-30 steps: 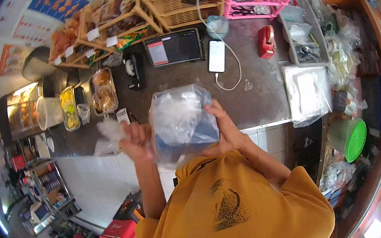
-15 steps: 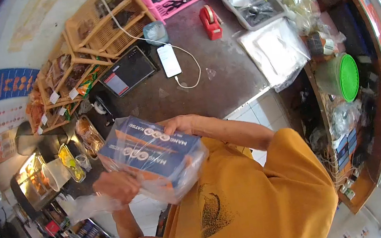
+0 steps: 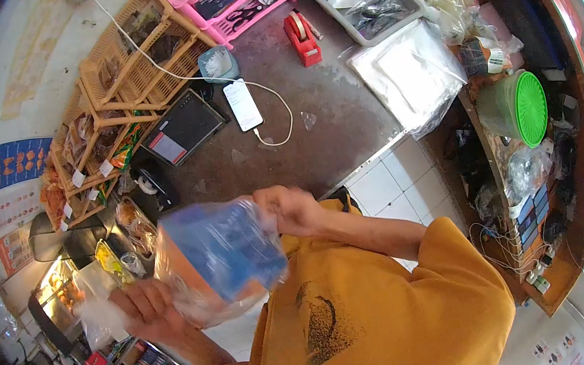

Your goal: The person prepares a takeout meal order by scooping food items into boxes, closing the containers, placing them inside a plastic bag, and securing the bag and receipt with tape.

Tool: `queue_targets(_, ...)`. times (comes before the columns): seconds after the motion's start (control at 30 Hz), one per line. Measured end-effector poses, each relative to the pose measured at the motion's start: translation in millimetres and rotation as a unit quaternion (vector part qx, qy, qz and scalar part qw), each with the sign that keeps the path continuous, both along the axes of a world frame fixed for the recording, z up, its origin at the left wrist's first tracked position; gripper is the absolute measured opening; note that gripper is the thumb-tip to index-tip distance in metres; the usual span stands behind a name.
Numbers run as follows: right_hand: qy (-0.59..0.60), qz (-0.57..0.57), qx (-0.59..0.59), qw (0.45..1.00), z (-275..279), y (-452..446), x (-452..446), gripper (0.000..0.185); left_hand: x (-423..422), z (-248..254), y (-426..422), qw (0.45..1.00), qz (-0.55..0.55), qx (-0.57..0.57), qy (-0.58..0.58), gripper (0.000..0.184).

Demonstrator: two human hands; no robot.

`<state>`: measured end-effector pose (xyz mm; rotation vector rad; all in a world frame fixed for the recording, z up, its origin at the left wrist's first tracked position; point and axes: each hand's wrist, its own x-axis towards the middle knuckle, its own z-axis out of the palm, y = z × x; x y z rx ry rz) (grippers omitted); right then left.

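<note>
A clear plastic bag [image 3: 198, 312] hangs in front of my orange shirt with a blue and orange box [image 3: 230, 245] inside it; motion blurs the box and hides its print. My left hand [image 3: 149, 309] is closed round the gathered end of the bag, and loose plastic sticks out beyond the fist. At the bag's upper right corner, my right hand [image 3: 290, 210] has its fingers closed on the plastic beside the box. Its fingertips are partly hidden.
On the dark counter [image 3: 261, 168] lie a phone [image 3: 243, 105] on a white cable, a tablet [image 3: 183, 128], a red tape dispenser [image 3: 302, 39] and a stack of clear bags [image 3: 410, 73]. Wicker baskets [image 3: 149, 90] stand far left. A green-lidded tub [image 3: 531, 109] is at right.
The box has turned, so its printed top no longer reads. My left hand has moved left with the bag's end. My right hand has shifted from the box top to the bag's corner.
</note>
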<state>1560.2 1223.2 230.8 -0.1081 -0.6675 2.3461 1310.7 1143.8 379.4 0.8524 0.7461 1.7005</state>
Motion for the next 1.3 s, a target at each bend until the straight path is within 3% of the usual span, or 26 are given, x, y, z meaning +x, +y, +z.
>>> queue_targets(0.03,0.066,0.109,-0.205,0.97,-8,-1,-4,0.083,11,15,5,0.995,-0.095,0.005,-0.01,0.043)
queue_targets(0.07,0.113,0.192,-0.336,0.915,-14,-6,-14,0.085,25,32,11,0.982,-0.188,0.005,-0.012,0.055)
queue_targets(0.17,0.157,0.301,-0.415,0.844,-24,-25,-50,0.091,32,34,40,0.91,-0.411,0.05,0.011,0.047)
queue_targets(0.3,0.119,0.343,-0.288,0.886,-40,-18,-80,0.1,32,14,21,0.945,-0.327,0.001,0.012,0.03)
queue_targets(0.37,0.048,0.259,-0.13,0.956,-43,2,-70,0.104,16,-11,8,0.978,-0.203,-0.045,-0.011,0.032)
queue_targets(0.4,0.006,0.154,0.015,0.988,-45,14,-61,0.106,1,-30,-1,0.99,-0.121,-0.072,-0.028,0.035)
queue_targets(0.43,-0.065,0.036,0.147,0.986,-46,25,-53,0.108,-12,-50,-12,0.994,-0.038,-0.097,-0.044,0.037)
queue_targets(0.47,-0.122,-0.011,0.234,0.965,-50,27,-45,0.104,-20,-71,-21,0.99,0.043,-0.121,-0.06,0.04)
queue_targets(0.53,-0.226,-0.11,0.398,0.882,-64,31,-31,0.098,-31,-124,-16,0.946,0.206,-0.194,-0.161,0.022)
queue_targets(0.57,-0.253,-0.116,0.402,0.872,-79,30,-28,0.094,-26,-152,-6,0.918,0.27,-0.242,-0.162,0.025)
queue_targets(0.63,-0.31,-0.128,0.41,0.848,-127,20,-23,0.087,-26,-244,-22,0.872,0.299,-0.356,0.153,0.025)
queue_targets(0.67,-0.34,-0.069,0.386,0.855,-158,19,-17,0.084,-17,-288,-24,0.819,0.292,-0.384,0.31,0.023)
queue_targets(0.77,-0.368,0.106,0.253,0.889,-219,26,9,0.062,26,-360,-36,0.791,0.2,-0.365,0.448,0.019)
queue_targets(0.87,-0.414,0.271,0.431,0.755,-223,70,23,0.035,54,-384,-52,0.792,0.109,-0.337,0.497,0.017)
queue_targets(0.93,-0.474,0.131,0.443,0.75,-190,126,10,0.016,63,-392,-62,0.779,0.074,-0.33,0.527,0.018)
queue_targets(0.97,-0.452,-0.04,0.461,0.763,-198,161,-6,0.01,65,-395,-66,0.773,0.061,-0.328,0.54,0.018)
queue_targets(1.03,-0.56,-0.229,0.464,0.648,-169,233,-54,0.011,65,-402,-70,0.758,0.047,-0.327,0.562,0.02)
queue_targets(1.07,-0.559,-0.279,0.467,0.626,-161,263,-77,0.018,65,-403,-71,0.752,0.042,-0.325,0.572,0.022)
queue_targets(1.13,-0.61,-0.253,0.501,0.559,-182,318,-120,0.02,63,-407,-71,0.741,0.035,-0.322,0.589,0.025)
queue_targets(1.17,-0.693,-0.22,0.446,0.523,-218,346,-146,0.021,63,-410,-72,0.735,0.031,-0.322,0.596,0.027)
queue_targets(1.23,-0.739,-0.163,0.462,0.463,-239,361,-173,0.02,62,-415,-73,0.723,0.027,-0.322,0.611,0.03)
queue_targets(1.3,-0.734,-0.172,0.46,0.47,-245,361,-183,0.02,62,-419,-75,0.709,0.022,-0.323,0.626,0.034)
